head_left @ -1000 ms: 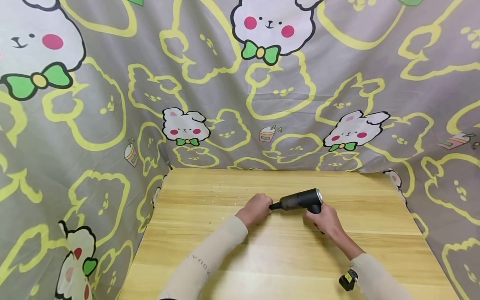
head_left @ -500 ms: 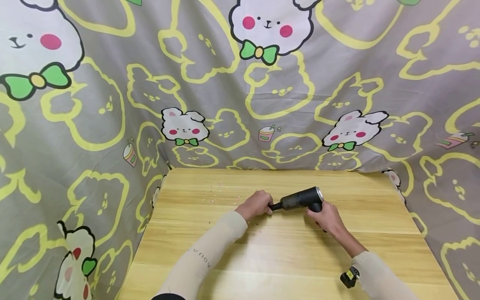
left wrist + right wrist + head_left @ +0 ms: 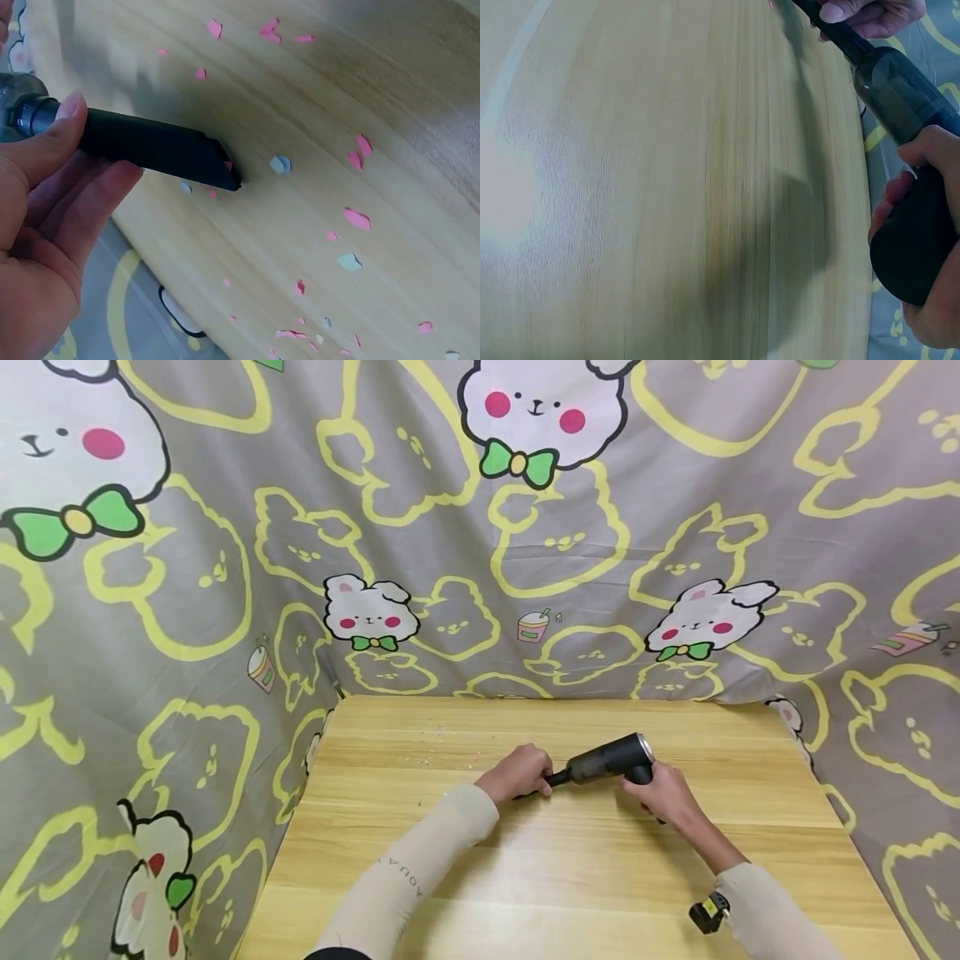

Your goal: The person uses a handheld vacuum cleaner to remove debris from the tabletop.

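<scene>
A black handheld vacuum with a smoky see-through barrel is held over the wooden table. My right hand grips its handle; in the right wrist view the fingers wrap round the handle. My left hand pinches the narrow black nozzle between thumb and fingers. The slanted nozzle tip is at the tabletop, with a pink scrap at its opening and a pale blue scrap just beyond it. More pink scraps lie scattered around.
Small paper bits are spread over the left back part of the wooden table. A grey patterned cloth hangs behind the table and along its sides. A small black device is at the right wrist.
The vacuum and my right hand have shifted slightly right. More of the nozzle shows beneath my left hand, and the dark bits seen below that hand are no longer visible in the head view.
</scene>
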### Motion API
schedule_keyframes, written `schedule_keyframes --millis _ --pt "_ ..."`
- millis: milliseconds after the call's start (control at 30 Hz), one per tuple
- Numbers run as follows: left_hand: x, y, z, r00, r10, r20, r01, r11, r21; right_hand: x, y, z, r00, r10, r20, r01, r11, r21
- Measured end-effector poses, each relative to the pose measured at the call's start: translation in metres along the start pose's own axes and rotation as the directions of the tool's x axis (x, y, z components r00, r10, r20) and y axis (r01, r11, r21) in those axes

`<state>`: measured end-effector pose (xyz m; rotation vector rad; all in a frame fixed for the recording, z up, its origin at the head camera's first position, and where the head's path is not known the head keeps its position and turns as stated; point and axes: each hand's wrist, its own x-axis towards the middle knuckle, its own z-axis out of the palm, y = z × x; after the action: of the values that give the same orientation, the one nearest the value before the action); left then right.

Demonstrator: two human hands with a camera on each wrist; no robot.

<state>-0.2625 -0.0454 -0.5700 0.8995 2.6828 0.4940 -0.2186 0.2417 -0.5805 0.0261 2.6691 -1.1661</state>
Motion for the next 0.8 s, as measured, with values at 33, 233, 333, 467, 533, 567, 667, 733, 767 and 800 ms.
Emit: schedule_keyframes --millis 33,233,333,467,533,567,667,733,767,800 --pt "0.000 0.001 0.001 1.000 0.006 -0.002 -0.006 1.000 0.004 0.000 0.001 -0.002 1.000 -0.002 0.008 0.002 1.000 -0.002" --pt "0.001 0.009 0.004 0.999 0.037 -0.020 -0.037 0.999 0.027 -0.001 0.006 -0.013 0.999 -0.030 0.020 0.031 0.999 -0.027" --pt "0.002 0.014 0.006 0.998 0.050 -0.027 -0.049 0.998 0.038 -0.002 0.009 -0.018 0.999 -0.042 0.024 0.043 0.998 -0.042" --pt "0.004 0.021 0.008 0.998 0.053 -0.023 -0.052 0.998 0.047 -0.003 0.014 -0.023 0.998 -0.047 0.030 0.049 0.998 -0.050" --pt "0.005 0.024 0.009 0.999 0.049 -0.021 -0.048 0.998 0.043 -0.004 0.016 -0.025 0.999 -0.044 0.031 0.046 0.998 -0.049" --pt "0.005 0.025 0.010 0.999 0.048 -0.022 -0.047 0.998 0.042 -0.005 0.016 -0.026 0.999 -0.042 0.031 0.044 0.998 -0.048" --pt "0.007 0.029 0.014 0.998 0.049 -0.026 -0.048 0.997 0.056 -0.008 0.020 -0.029 0.999 -0.036 0.024 0.037 0.998 -0.049" --pt "0.009 0.033 0.017 0.998 0.054 -0.035 -0.051 0.996 0.079 -0.011 0.024 -0.031 0.999 -0.033 0.016 0.034 0.998 -0.048" --pt "0.009 0.035 0.019 0.998 0.058 -0.039 -0.054 0.994 0.099 -0.013 0.026 -0.031 0.999 -0.031 0.009 0.032 0.998 -0.050" --pt "0.010 0.038 0.021 0.997 0.063 -0.043 -0.058 0.991 0.121 -0.015 0.029 -0.031 1.000 -0.031 0.003 0.031 0.998 -0.052"
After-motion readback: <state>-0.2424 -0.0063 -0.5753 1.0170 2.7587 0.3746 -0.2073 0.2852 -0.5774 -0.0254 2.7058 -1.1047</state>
